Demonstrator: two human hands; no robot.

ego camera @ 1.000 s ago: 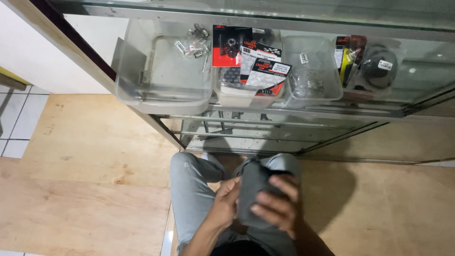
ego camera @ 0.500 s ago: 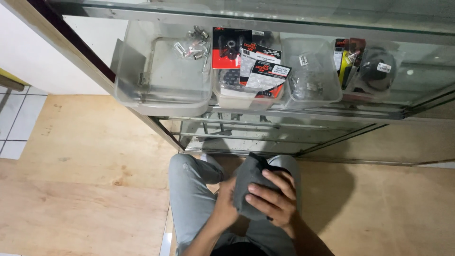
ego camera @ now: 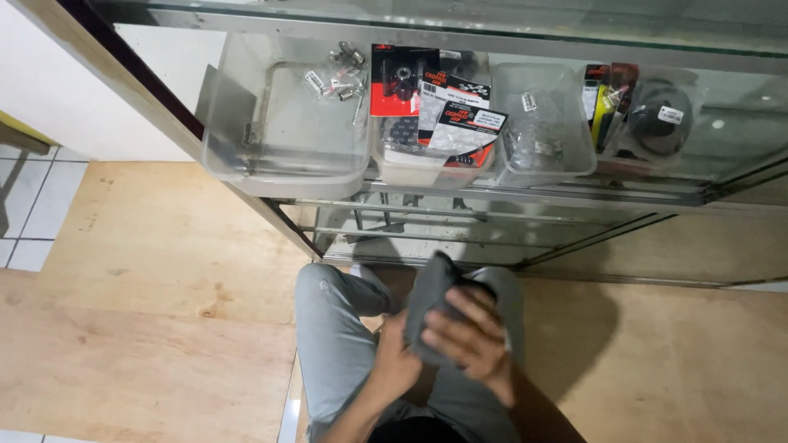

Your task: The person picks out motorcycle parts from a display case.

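Note:
I hold a grey cloth in front of my body, above my knees in light grey trousers. My right hand lies over the cloth with fingers spread across it and grips it. My left hand clasps the cloth from below and the left side. The cloth's upper corner sticks up toward a glass display case.
Inside the glass case stand three clear plastic bins holding small metal parts and red-and-black packets; a dark round part in a bag lies at the right. Plywood flooring spreads around me, white tiles at the far left.
The cloth has been bunched tighter. My right hand has slid from its side to lie on top of it, and both hands sit slightly higher.

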